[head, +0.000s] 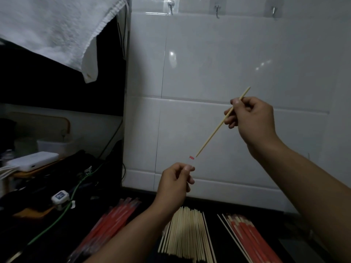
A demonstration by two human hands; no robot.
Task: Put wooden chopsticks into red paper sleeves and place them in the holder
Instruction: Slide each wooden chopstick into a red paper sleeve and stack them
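Three heaps lie nearest on the dark counter [214,207]: red empty sleeves [112,221] on the left, bare wooden chopsticks [188,232] in the middle, and sleeved chopsticks [250,238] on the right. Each heap has too many to count.

Above them, the left hand [174,185] pinches one sleeve [191,158]; only its red tip shows, and the rest is see-through or hidden. A little farther up, the right hand [252,120] pinches one chopstick [222,123] near its thick end. The thin tip points down, just beside the sleeve mouth but not yet inside.

I think the stick is light and stiff, so holding it near the top works well. The sleeve looks thin and floppy and could crumple, so hold it softly close to its mouth.

No holder is in view. Behind is a white tiled wall [209,73] with three hooks [217,10].
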